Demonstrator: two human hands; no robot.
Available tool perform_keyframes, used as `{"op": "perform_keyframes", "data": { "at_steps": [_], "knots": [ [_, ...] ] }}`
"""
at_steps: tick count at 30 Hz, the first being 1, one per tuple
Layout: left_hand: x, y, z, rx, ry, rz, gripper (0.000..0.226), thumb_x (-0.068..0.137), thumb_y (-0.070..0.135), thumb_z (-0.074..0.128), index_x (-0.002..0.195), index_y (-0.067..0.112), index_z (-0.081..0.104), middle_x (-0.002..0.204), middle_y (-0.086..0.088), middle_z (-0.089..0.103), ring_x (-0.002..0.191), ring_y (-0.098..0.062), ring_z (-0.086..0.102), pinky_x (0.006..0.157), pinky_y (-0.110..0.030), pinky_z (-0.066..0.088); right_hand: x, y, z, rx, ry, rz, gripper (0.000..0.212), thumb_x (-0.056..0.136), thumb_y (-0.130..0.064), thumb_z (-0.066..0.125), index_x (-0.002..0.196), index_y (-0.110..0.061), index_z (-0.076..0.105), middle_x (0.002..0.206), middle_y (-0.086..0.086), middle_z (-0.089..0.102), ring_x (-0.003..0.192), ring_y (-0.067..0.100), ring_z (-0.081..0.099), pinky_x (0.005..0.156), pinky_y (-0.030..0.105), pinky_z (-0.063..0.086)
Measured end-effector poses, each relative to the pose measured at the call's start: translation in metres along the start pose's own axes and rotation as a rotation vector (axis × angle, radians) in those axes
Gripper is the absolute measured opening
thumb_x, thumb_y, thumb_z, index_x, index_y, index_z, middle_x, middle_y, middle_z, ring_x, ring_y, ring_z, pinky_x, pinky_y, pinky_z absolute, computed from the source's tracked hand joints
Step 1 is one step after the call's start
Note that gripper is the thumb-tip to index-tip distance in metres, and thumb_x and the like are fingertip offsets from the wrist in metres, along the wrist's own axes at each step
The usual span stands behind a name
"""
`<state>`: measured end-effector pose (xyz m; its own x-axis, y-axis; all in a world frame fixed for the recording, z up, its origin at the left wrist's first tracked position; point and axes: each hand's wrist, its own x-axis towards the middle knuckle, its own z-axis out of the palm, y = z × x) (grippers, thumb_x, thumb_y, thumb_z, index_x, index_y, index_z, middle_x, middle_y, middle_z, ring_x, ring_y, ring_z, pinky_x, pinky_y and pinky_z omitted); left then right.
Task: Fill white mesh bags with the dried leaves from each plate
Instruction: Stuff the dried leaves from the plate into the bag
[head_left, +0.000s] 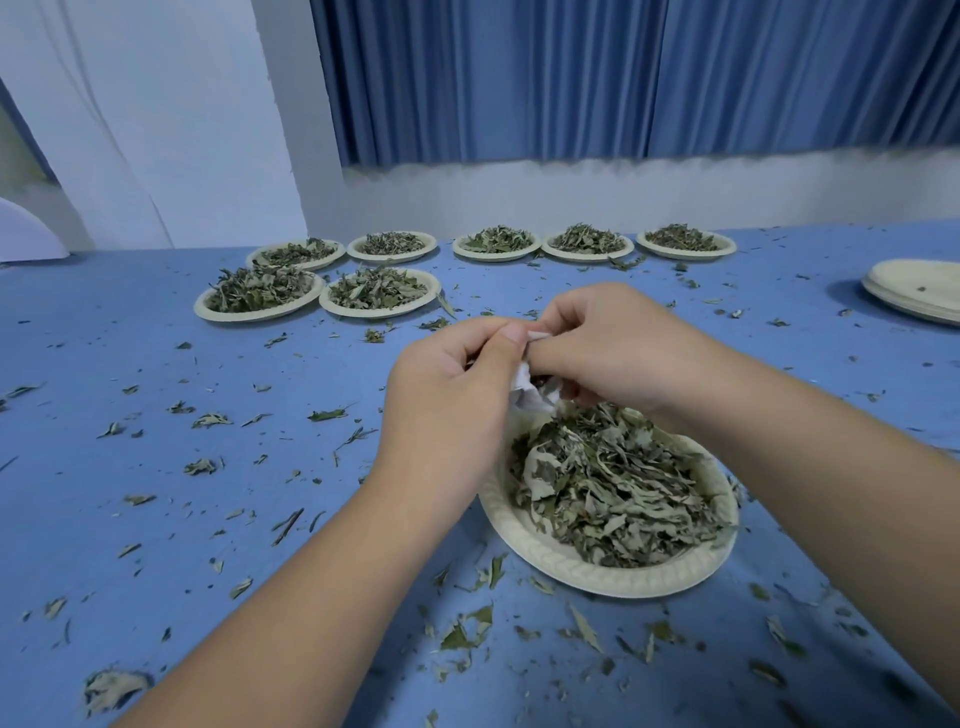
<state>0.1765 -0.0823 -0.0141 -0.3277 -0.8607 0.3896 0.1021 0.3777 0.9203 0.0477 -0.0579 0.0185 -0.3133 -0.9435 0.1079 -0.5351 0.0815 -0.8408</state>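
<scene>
The white mesh bag (527, 389) is held up right over the far rim of the nearest plate (571, 564). That makes sense to me: anything that misses the opening drops back onto the pile of dried leaves (613, 493) instead of the tabletop (156, 364), which already has loose scraps (462, 634) all over it. The bag is mostly hidden between the hands and only a crumpled white bit shows under them, so I can't tell how full it is or whether the mouth is open.

On the left hand (452, 395) the grip is a pinch, thumb pressed against curled fingers on the bag's upper edge. The right hand (608, 348) does the same from the other side, knuckles up, its grip pinching the fabric right next to the left thumb. The two hands touch. My guess is they're working the mouth apart before stuffing.

Both forearms come in from the near edge and meet in a V above the plate, wrists off the tabletop.

Seven more filled plates (249, 316) sit in rows at the back, and a stack of empty plates (914, 291) is far right, so I'd say there's plenty left to do.
</scene>
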Motion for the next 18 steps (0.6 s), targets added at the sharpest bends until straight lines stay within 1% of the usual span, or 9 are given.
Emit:
{"op": "perform_keyframes", "data": {
  "at_steps": [2,4,6,8,10,12,14,17,18],
  "knots": [
    [0.0,-0.001,-0.001,0.003,0.041,0.006,0.03,0.099,0.014,0.052,0.081,0.025,0.074,0.042,0.019,0.048,0.039,0.003,0.044,0.045,-0.013,0.031,-0.004,0.003,-0.004,0.135,-0.095,0.025,0.016,0.079,-0.021,0.072,0.09,-0.011,0.065,0.064,-0.002,0.065,0.054,0.013,0.06,0.057,0.028,0.05],
    [0.001,-0.003,-0.003,0.01,0.099,0.002,0.028,0.099,0.018,0.054,0.081,0.029,0.073,0.041,0.017,0.045,0.038,-0.002,0.037,0.047,-0.022,0.028,-0.009,0.006,-0.01,0.314,-0.194,0.07,0.023,0.083,-0.022,0.072,0.1,-0.009,0.063,0.077,0.002,0.067,0.062,0.017,0.064,0.061,0.027,0.052],
    [0.002,-0.005,-0.005,0.01,0.135,-0.004,0.025,0.098,0.022,0.055,0.083,0.03,0.074,0.04,0.015,0.042,0.039,-0.006,0.03,0.05,-0.024,0.026,-0.014,0.009,-0.015,0.426,-0.217,0.11,0.023,0.084,-0.016,0.071,0.103,-0.008,0.061,0.085,0.006,0.066,0.067,0.022,0.067,0.061,0.027,0.054],
    [0.002,-0.005,-0.005,0.005,0.14,-0.004,0.024,0.098,0.023,0.056,0.083,0.031,0.074,0.04,0.014,0.04,0.039,-0.007,0.029,0.049,-0.023,0.027,-0.018,0.01,-0.016,0.461,-0.192,0.132,0.019,0.084,-0.01,0.07,0.101,-0.007,0.061,0.083,0.007,0.067,0.068,0.025,0.069,0.058,0.026,0.055],
    [0.001,-0.004,-0.004,0.014,0.117,0.005,0.023,0.098,0.023,0.055,0.086,0.03,0.074,0.04,0.016,0.042,0.038,-0.004,0.032,0.047,-0.023,0.027,-0.019,0.009,-0.014,0.455,-0.159,0.137,0.013,0.084,-0.008,0.07,0.095,-0.006,0.062,0.075,0.006,0.068,0.063,0.024,0.069,0.053,0.025,0.055],
    [0.0,-0.004,-0.003,0.026,0.097,0.015,0.022,0.098,0.022,0.056,0.089,0.028,0.074,0.041,0.016,0.045,0.039,-0.003,0.035,0.049,-0.023,0.029,-0.018,0.007,-0.01,0.418,-0.116,0.132,0.01,0.083,-0.007,0.07,0.091,-0.005,0.063,0.065,0.005,0.068,0.056,0.022,0.068,0.046,0.022,0.052],
    [0.0,-0.005,-0.003,0.037,0.092,0.027,0.023,0.097,0.021,0.056,0.087,0.03,0.074,0.043,0.016,0.048,0.041,-0.002,0.039,0.05,-0.024,0.032,-0.016,0.005,-0.006,0.379,-0.092,0.115,0.009,0.083,-0.008,0.069,0.09,-0.005,0.066,0.062,0.005,0.066,0.05,0.02,0.065,0.043,0.02,0.048],
    [0.001,-0.003,-0.002,0.004,0.07,0.017,0.028,0.097,0.016,0.056,0.08,0.03,0.074,0.046,0.018,0.052,0.042,0.002,0.045,0.047,-0.014,0.033,-0.014,0.003,-0.001,0.375,-0.119,0.09,0.002,0.084,-0.006,0.067,0.083,-0.007,0.069,0.059,0.006,0.063,0.045,0.014,0.061,0.041,0.017,0.046],
    [0.001,-0.002,-0.002,-0.015,0.061,0.006,0.028,0.097,0.015,0.056,0.08,0.028,0.074,0.047,0.018,0.053,0.042,0.003,0.046,0.047,-0.012,0.033,-0.013,0.002,0.0,0.385,-0.133,0.091,0.006,0.084,-0.004,0.066,0.08,-0.008,0.068,0.055,0.004,0.061,0.043,0.012,0.059,0.039,0.017,0.045]
  ]
}}
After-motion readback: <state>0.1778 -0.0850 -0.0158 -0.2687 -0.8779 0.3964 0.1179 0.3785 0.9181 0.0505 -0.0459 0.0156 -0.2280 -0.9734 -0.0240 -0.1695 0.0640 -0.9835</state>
